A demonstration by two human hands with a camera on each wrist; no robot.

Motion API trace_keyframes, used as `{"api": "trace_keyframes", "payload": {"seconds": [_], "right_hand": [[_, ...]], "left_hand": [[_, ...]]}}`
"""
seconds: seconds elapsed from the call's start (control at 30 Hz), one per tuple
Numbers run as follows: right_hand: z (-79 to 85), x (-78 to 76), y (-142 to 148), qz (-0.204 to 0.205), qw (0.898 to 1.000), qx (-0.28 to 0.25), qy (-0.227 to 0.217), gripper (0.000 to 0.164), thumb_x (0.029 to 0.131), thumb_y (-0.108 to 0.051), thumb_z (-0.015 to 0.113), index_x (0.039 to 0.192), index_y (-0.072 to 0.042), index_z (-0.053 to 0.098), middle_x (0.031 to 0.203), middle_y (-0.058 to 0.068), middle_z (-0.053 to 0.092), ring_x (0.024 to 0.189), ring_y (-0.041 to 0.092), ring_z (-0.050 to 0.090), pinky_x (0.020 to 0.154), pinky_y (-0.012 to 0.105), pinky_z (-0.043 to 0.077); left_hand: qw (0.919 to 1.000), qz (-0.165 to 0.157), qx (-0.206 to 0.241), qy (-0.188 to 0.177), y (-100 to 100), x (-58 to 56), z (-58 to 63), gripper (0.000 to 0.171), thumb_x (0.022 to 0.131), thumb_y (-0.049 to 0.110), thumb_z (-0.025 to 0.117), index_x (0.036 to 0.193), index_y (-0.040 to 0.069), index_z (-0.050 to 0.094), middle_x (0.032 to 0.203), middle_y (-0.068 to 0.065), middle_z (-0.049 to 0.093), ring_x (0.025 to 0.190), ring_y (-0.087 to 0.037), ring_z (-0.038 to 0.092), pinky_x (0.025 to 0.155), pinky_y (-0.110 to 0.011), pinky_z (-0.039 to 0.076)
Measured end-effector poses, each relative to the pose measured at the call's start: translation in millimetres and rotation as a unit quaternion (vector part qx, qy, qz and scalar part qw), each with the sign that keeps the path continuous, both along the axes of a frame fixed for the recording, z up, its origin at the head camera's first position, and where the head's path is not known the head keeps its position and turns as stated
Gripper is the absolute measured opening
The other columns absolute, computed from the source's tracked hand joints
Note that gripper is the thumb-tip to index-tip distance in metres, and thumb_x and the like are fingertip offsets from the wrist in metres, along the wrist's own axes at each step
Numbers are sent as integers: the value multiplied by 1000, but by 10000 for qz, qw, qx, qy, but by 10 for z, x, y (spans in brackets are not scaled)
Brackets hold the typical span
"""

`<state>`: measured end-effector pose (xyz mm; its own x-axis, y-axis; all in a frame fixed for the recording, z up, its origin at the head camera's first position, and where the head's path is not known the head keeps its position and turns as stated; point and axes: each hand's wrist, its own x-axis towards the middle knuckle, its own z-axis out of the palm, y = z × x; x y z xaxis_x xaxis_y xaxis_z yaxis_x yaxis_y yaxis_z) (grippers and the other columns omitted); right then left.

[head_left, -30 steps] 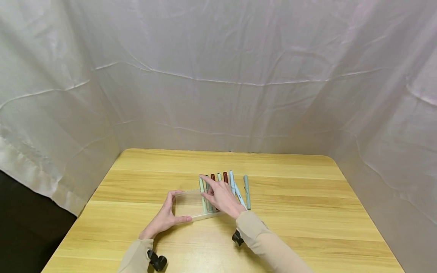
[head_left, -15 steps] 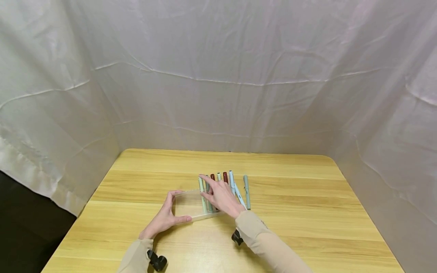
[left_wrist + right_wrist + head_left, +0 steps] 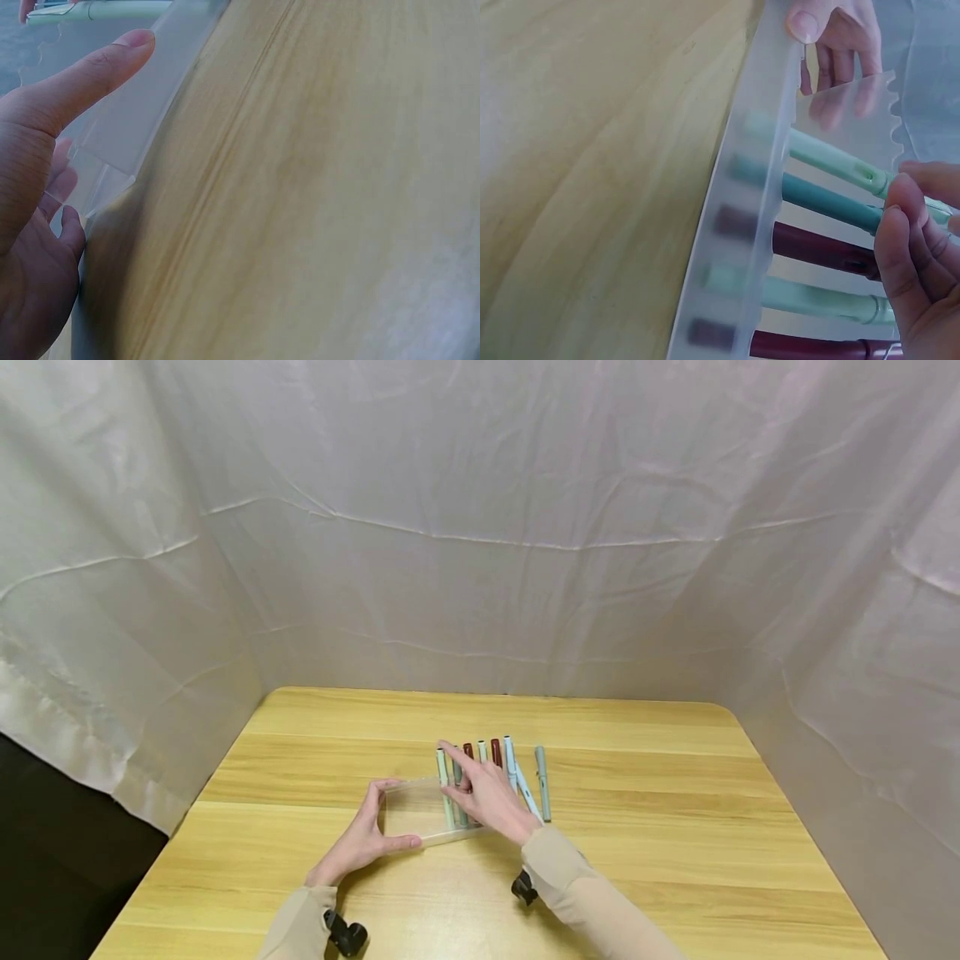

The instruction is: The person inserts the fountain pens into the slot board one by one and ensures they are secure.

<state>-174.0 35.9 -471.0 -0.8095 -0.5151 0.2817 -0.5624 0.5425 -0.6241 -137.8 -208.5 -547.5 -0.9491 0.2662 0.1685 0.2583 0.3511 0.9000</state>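
My left hand (image 3: 363, 831) grips the left end of a clear plastic pen holder (image 3: 411, 810), thumb along its front wall and fingers behind. In the right wrist view its wavy-edged rack (image 3: 889, 97) shows. Several capped pens lie side by side in it: light green (image 3: 829, 155), teal (image 3: 829, 201), dark red (image 3: 817, 247) and more. My right hand (image 3: 487, 793) reaches over them, thumb and index finger pinching the leftmost light green pen near its cap. The right hand partly hides the other pens in the head view.
A light blue pen (image 3: 528, 793) slants beside the row, and a grey-green pen (image 3: 543, 783) lies apart on its right. All stand on a wooden table (image 3: 660, 827). Pale curtains (image 3: 480, 577) enclose the back and sides.
Almost nothing differs. The right hand and wrist shift very slightly; the left hand and the pen holder stay put.
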Motion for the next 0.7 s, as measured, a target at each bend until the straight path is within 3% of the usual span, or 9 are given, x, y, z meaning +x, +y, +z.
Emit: {"api": "trace_keyframes", "payload": {"seconds": [0.13,0.3,0.33,0.43,0.53,0.57,0.7], "right_hand": [[-6,47,100,16,9985,-458,-297,72,94,-14,71,157,-18,35,63,3,63,44,-1,47,43,16,47],[-75,85,299,-329,9947,-862,-463,71,93,-15,72,156,-15,37,68,3,65,49,-2,48,45,20,50],[-93,89,346,-405,9934,-960,-474,71,93,-15,72,155,-15,38,69,5,66,50,-1,50,54,20,54],[-163,94,513,-571,9872,-1375,-573,70,93,-14,71,155,-12,38,73,12,68,51,4,53,55,23,55],[-250,94,705,-800,9748,-1919,-813,67,94,-11,69,153,-9,39,79,23,67,49,10,55,52,23,55],[-283,90,772,-901,9690,-2102,-935,66,94,-9,69,153,-7,39,80,26,66,48,12,54,42,24,52],[-397,60,1020,-1567,9401,-2598,-1553,64,95,-7,67,152,-8,38,87,28,64,48,16,55,41,29,52]], "left_hand": [[10000,23,8,-49,-1,-2,-8,92,71,20,92,142,7,33,150,-21,38,147,-47,28,121,-72,11],[9999,55,-2,-106,-6,-3,-10,95,70,21,92,143,7,32,151,-21,37,148,-46,27,122,-71,11],[9999,51,-25,-103,-7,-3,-8,95,70,22,92,143,7,32,151,-21,36,148,-47,26,122,-70,11],[9999,41,-32,-121,-9,-6,-3,97,69,22,92,143,6,32,152,-21,35,150,-46,24,123,-69,9],[9999,7,-63,-143,-12,-9,-2,98,69,23,92,144,7,31,153,-21,35,150,-46,24,124,-69,8],[9999,10,-55,-159,-13,-9,-2,98,69,23,93,144,7,31,153,-20,35,150,-45,24,124,-68,8],[9998,40,-14,-182,-21,-1,8,98,68,24,93,144,8,32,152,-20,36,150,-45,25,124,-69,9]]}}
